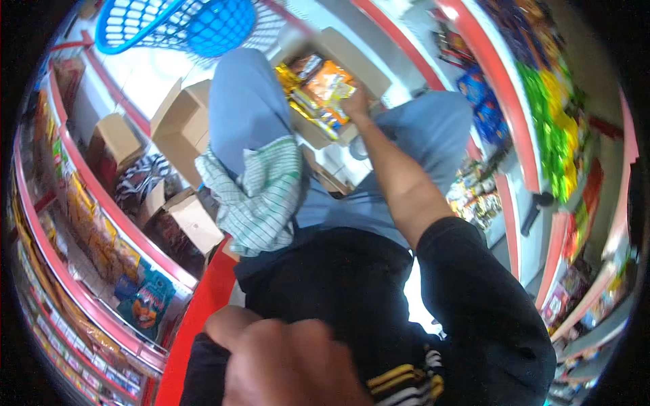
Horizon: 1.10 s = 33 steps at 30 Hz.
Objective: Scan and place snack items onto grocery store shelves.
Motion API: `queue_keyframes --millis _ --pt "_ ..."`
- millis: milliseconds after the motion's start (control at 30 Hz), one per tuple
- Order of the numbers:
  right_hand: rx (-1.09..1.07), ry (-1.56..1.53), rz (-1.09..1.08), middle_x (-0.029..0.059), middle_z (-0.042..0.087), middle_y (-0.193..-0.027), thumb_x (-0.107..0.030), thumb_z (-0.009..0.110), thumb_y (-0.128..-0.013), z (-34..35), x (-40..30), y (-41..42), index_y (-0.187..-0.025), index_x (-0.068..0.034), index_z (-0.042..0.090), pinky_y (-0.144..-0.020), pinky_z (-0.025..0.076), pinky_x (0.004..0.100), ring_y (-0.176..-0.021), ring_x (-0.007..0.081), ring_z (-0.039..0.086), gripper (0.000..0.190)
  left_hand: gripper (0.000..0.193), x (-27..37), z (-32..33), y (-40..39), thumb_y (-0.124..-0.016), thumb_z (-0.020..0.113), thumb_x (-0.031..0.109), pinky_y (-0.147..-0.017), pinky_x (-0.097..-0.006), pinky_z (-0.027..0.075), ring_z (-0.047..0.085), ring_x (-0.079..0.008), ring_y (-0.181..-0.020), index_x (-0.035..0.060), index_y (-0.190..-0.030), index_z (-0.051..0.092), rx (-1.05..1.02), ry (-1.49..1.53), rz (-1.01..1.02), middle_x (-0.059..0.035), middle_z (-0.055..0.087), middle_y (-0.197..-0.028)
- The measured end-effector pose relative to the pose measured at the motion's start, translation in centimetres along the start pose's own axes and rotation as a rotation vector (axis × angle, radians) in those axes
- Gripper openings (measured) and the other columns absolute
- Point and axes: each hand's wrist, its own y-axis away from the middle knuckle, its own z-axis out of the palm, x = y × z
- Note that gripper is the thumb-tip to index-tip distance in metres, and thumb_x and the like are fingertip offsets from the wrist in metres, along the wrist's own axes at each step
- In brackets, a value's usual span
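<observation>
My right hand point(354, 100) reaches down into a cardboard box point(358, 58) between my knees. Its fingers are on an orange snack packet point(327, 81), and a yellow-white piece shows beside them; how firmly they grip cannot be made out. More yellow and gold packets point(288, 81) lie around it in the box. Close to the camera, blurred, my left hand point(294, 358) is raised before my chest with its fingers curled; whether anything is inside them is hidden. A green-and-white checked cloth point(259, 193) lies draped over my left thigh.
A blue plastic basket point(137, 30) stands beyond my knees. Open cardboard boxes point(177, 127) are at the left, beside shelves with red-pink edges point(127, 213) holding packets. On the right, more shelves carry green and yellow packets point(556, 137) and blue ones point(482, 101). Another checked or striped cloth bundle point(147, 177) lies left.
</observation>
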Motion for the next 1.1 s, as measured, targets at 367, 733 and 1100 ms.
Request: queue_keyframes --millis 367,733,1100 --pt "0.08 -0.065 0.07 0.0196 0.06 -0.112 0.002 0.063 -0.068 -6.5 -8.8 7.4 -0.12 -0.004 0.045 -0.092 0.047 0.0364 -0.107 0.0301 0.06 0.056 0.021 -4.9 6.8 1.5 -0.099 0.04 0.022 -0.035 -0.0289 0.034 0.037 -0.0122 -0.037 0.013 -0.08 0.042 0.063 0.019 0.274 0.0024 0.037 -0.05" --pt "0.175 -0.557 -0.016 0.017 0.064 -0.103 0.005 0.064 -0.067 -10.8 -9.0 11.4 -0.118 -0.003 0.048 -0.084 0.051 0.0347 -0.096 0.0238 0.064 0.054 0.018 1.1 7.3 2.4 -0.093 0.047 0.014 -0.054 -0.038 0.045 0.051 -0.0237 -0.053 0.0072 -0.079 0.057 0.01 -0.107 0.018 -0.01 0.059 -0.069" --pt "0.16 -0.506 0.055 0.0175 0.061 -0.107 0.006 0.062 -0.068 -10.4 -8.4 10.2 -0.121 -0.002 0.045 -0.088 0.048 0.0325 -0.099 0.0246 0.062 0.056 0.011 -0.4 3.4 4.3 -0.095 0.045 0.015 -0.071 -0.0436 0.047 0.057 -0.0289 -0.073 0.0067 -0.097 0.053 0.383 -0.056 0.188 -0.014 0.062 -0.085"
